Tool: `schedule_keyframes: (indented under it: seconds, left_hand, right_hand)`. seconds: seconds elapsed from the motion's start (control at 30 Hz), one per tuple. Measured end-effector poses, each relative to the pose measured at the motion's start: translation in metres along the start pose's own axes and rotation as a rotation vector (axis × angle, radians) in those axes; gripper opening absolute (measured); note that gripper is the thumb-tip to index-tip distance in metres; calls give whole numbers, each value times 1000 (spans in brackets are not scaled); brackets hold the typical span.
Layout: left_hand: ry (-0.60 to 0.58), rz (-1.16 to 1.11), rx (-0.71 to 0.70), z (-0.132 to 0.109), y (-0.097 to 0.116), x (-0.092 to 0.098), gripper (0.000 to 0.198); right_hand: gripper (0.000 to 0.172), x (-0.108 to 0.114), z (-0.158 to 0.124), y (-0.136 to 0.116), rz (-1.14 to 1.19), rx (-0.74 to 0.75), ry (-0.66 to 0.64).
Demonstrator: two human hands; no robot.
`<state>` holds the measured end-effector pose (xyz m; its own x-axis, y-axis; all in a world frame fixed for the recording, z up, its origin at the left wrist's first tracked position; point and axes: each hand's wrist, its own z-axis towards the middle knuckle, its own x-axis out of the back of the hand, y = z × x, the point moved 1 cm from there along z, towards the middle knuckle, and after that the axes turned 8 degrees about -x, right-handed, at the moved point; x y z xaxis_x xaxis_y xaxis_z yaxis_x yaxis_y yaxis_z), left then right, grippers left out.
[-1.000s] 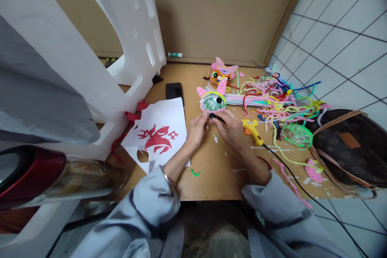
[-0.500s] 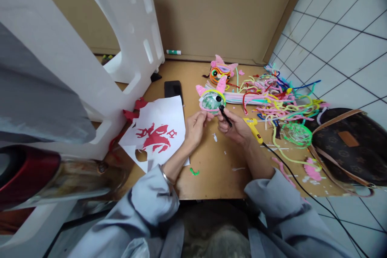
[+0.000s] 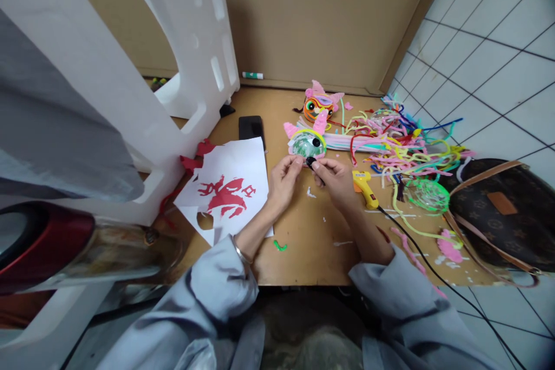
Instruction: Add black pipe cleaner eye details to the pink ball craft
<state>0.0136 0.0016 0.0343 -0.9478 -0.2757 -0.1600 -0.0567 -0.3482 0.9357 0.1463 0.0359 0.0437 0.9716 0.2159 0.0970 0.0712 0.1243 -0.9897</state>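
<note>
Both hands meet over the brown table [image 3: 312, 243]. My left hand [image 3: 284, 179] pinches the lower edge of a green round craft animal [image 3: 306, 143] with pink ears, a yellow rim and a black eye. My right hand [image 3: 336, 179] pinches a black pipe cleaner [image 3: 310, 162], whose curled tip lies against the underside of the craft. A finished orange and pink craft animal [image 3: 319, 104] stands behind it.
A yellow glue gun [image 3: 364, 185] with a black cord lies right of my right hand. A heap of coloured pipe cleaners [image 3: 399, 139] and a brown handbag [image 3: 498, 208] are farther right. A black phone [image 3: 251, 126], white paper with a red cut-out [image 3: 225, 191] and white foam [image 3: 143, 69] are left.
My right hand brought the black pipe cleaner from beside the craft's eye down to its lower edge, the tip now curled. My left hand kept its pinch on the craft.
</note>
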Motion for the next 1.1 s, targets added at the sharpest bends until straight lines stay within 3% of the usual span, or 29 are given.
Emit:
schedule_keyframes:
  seconds: [0.13, 0.23, 0.33, 0.53, 0.9, 1.1]
  left_hand:
    - [6, 16, 42, 0, -2, 1, 42]
    - [-66, 12, 71, 2, -5, 1, 44]
    - [-95, -42, 74, 5, -6, 3, 38]
    - [-35, -137, 121, 10, -3, 4, 37]
    - [79, -187, 153, 3, -4, -4, 43]
    - [120, -290, 185, -1, -7, -10, 40]
  right_hand:
    - [23, -1, -7, -2, -476, 406, 141]
    - [27, -4, -13, -2, -835, 585, 103]
    - [29, -5, -14, 0, -908, 596, 87]
    - [28, -3, -12, -1, -701, 514, 81]
    - [31, -16, -18, 3, -1024, 581, 186]
    - [33, -17, -19, 2, -1053, 593, 175]
